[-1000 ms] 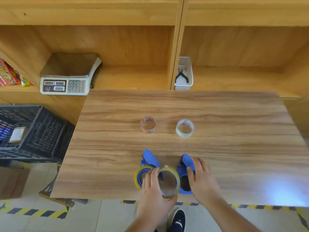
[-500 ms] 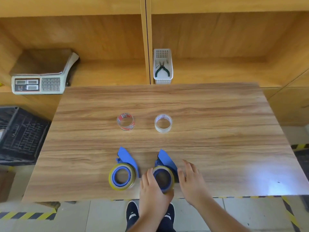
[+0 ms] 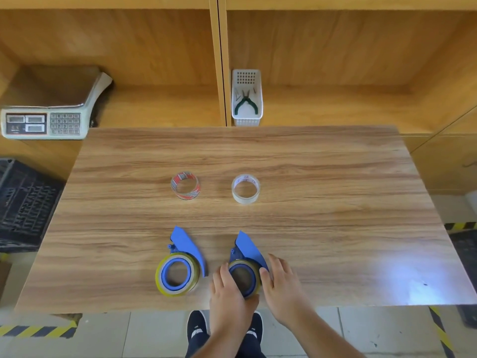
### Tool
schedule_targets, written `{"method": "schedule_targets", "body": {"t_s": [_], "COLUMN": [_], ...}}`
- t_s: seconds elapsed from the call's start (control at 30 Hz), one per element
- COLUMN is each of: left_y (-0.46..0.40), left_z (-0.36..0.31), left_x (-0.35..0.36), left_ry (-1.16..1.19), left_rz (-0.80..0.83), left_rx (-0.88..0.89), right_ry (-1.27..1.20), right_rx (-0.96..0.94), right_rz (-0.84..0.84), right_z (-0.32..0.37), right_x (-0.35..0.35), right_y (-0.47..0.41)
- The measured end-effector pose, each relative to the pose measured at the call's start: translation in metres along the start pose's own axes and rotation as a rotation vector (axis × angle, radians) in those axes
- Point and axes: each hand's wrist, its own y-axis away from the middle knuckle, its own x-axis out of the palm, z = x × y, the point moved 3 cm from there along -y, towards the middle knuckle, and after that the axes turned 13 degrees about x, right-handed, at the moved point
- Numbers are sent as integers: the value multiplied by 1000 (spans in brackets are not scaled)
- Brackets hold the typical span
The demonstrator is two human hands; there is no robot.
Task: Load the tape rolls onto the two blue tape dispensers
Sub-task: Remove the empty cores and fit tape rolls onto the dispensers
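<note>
While both hands cup right dispenser [image 3: 247, 262] at near table [image 3: 335, 202] edge — left hand [image 3: 230, 298] and right hand [image 3: 282, 282] fingers curled round its yellow tape roll [image 3: 244, 277]; blue blade points away; left dispenser [image 3: 180, 264] beside it, loaded.

Two blue tape dispensers lie flat near the table's front edge, the left dispenser [image 3: 180, 264] and the right dispenser [image 3: 246, 262], each ringed by a yellowish tape roll [image 3: 161, 280]. Farther back, apart, stand a red-printed clear roll [image 3: 185, 186] and a plain clear roll [image 3: 245, 189].
</note>
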Motion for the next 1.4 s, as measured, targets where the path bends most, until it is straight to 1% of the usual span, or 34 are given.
{"method": "schedule_targets", "body": {"t_s": [0.13, 0.23, 0.3, 0.37, 0.43, 0.53, 0.6, 0.63, 0.73, 0.87, 0.93, 1.03, 1.17, 1.4], "left_y": [0, 6, 13, 21, 26, 21, 10, 3, -20, -43, -52, -59, -64, -65], "left_z": [1, 0, 2, 15, 36, 73, 95, 104, 122, 135, 137, 135, 132, 121], "left_x": [-4, -19, -30, -47, -67, -98, -117, -124, -141, -148, -147, -147, -149, -160], "left_ry": [-41, -71, -84, -114, -122, -52, -35, -20, 51, 111, 108, 100, 90, 93], "left_rz": [-10, -24, 10, 1, -58, -177, -223, -216, -130, -12, 63, 134, 184, 200], "left_rx": [13, 92, 153, 185, 174, 69, -15, -55, -175, -191, -190, -184, -162, -168], "right_ry": [49, 75, 79, 70, 43, 55, 59, 51, 23, -8, -2, 16, 39, -7], "right_rx": [-43, -91, -134, -173, -173, -157, -153, -148, -86, 47, 84, 106, 130, 146], "right_rz": [-87, -154, -179, -148, -83, -10, 24, 36, 76, 115, 135, 161, 156, 165], "right_z": [5, 23, 39, 57, 75, 103, 120, 127, 144, 155, 158, 160, 164, 166], "right_x": [-2, -6, -6, 1, 13, 33, 46, 52, 69, 83, 88, 95, 101, 109], "right_y": [3, 9, 12, 13, 14, 15, 15, 14, 9, 0, -2, -3, -3, 8]}}
